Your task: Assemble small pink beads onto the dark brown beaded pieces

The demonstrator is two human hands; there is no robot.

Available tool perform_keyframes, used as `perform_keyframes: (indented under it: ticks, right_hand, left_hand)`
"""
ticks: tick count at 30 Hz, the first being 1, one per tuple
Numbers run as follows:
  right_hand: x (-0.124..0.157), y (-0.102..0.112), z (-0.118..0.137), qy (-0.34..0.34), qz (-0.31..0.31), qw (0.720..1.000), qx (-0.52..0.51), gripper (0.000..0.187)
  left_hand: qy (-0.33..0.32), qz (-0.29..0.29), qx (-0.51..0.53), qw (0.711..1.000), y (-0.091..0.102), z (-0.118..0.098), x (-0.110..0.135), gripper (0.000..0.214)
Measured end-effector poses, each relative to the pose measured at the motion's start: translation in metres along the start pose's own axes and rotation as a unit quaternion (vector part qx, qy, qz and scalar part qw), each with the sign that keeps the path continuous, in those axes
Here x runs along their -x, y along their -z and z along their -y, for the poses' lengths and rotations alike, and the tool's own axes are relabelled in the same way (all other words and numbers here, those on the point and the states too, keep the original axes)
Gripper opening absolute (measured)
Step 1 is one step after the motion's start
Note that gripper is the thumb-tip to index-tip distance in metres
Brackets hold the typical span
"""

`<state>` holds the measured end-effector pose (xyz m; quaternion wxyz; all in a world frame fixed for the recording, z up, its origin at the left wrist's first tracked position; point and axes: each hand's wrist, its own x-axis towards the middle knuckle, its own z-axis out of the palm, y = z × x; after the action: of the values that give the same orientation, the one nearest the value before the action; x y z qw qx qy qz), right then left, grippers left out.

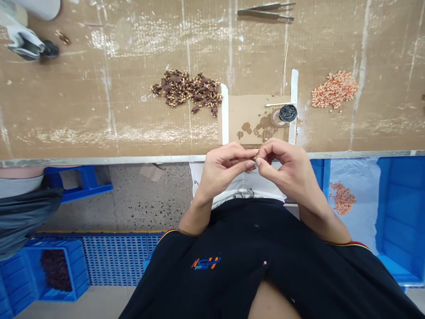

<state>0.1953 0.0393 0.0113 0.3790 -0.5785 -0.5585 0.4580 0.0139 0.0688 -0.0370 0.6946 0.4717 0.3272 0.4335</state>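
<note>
Just off the table's front edge, my left hand (224,167) and my right hand (285,166) meet, thumbs and forefingers pinched together. Between the fingertips shows a tiny brownish-gold piece (255,157), mostly covered, its kind too small to make out. Both hands appear to grip it. Beyond them lies a cardboard sheet (247,108) with wet stains, edged by white strips. On its right side are a small clear container with a black lid (287,113) and a cotton swab (279,104). Left of the sheet is a pile of small brown-and-gold parts (187,88).
A heap of small orange-and-white pieces (334,90) lies on the right of the table. Tweezers (265,12) rest at the back. A blue crate (398,212) stands at my right. Another person's dark clothing (26,217) is at the left, near a blue stool (83,181).
</note>
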Motion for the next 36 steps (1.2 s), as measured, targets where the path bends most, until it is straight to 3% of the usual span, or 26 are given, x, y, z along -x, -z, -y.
perform_keyframes:
  ticks: [5,11,20,24,28,36]
  right_hand:
    - [-0.003,0.002,0.004,-0.025,0.015,0.999,-0.017,0.013]
    - [-0.011,0.006,0.001,-0.063,0.075,0.995,-0.032,0.014]
    - [0.006,-0.004,-0.005,-0.065,-0.020,0.994,-0.081,0.039]
    - [0.011,-0.013,-0.007,-0.075,-0.020,0.991,-0.110,0.056]
    - [0.010,-0.018,-0.003,-0.072,-0.026,0.987,-0.141,0.059]
    - [0.007,-0.014,-0.002,-0.068,-0.042,0.988,-0.132,0.058]
  left_hand:
    - [-0.034,-0.015,-0.071,0.997,0.002,-0.002,0.001,0.016]
    - [-0.048,-0.017,-0.124,0.991,0.005,-0.004,0.001,0.013]
    - [-0.051,-0.081,-0.002,0.995,-0.005,0.005,0.002,0.018]
    - [-0.061,-0.091,-0.004,0.994,-0.006,0.008,0.000,0.022]
    - [-0.085,-0.098,0.019,0.991,-0.011,0.011,0.001,0.021]
    - [-0.069,-0.103,0.000,0.992,-0.012,0.006,0.006,0.015]
